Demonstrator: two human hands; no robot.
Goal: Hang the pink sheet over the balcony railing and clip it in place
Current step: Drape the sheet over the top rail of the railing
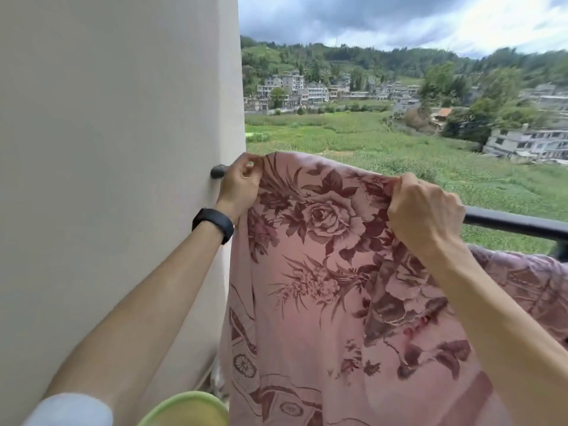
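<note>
Open balcony, high over green fields and a hillside village; a plain wall (116, 149) closes off your left side. The dark railing (516, 224) runs from its wall mount out to the right, bare beyond your right hand.

The pink sheet (322, 272) is held up at rail height, its top edge stretched between your hands, and the bulk hangs down on your side. More pink cloth shows low right, below the rail. Whether the top edge lies over the rail yet, you cannot tell; the cloth hides the bar there.

Your left hand (241, 184) has a pinched grip on the sheet's corner, right by the wall mount. Your right hand (425, 210) has a clenched grip on a bunched fold of the top edge.

Risks:
- No clip in view. Let go before clipping and the hanging weight likely pulls the sheet back to the floor.
- Throw too much over and wind could carry it off; the drop beyond is open.
- Left knuckles are close to the wall, with little room there.

Free room lies right, along the bare rail. A green rim (184, 408) sits low by your left arm.
</note>
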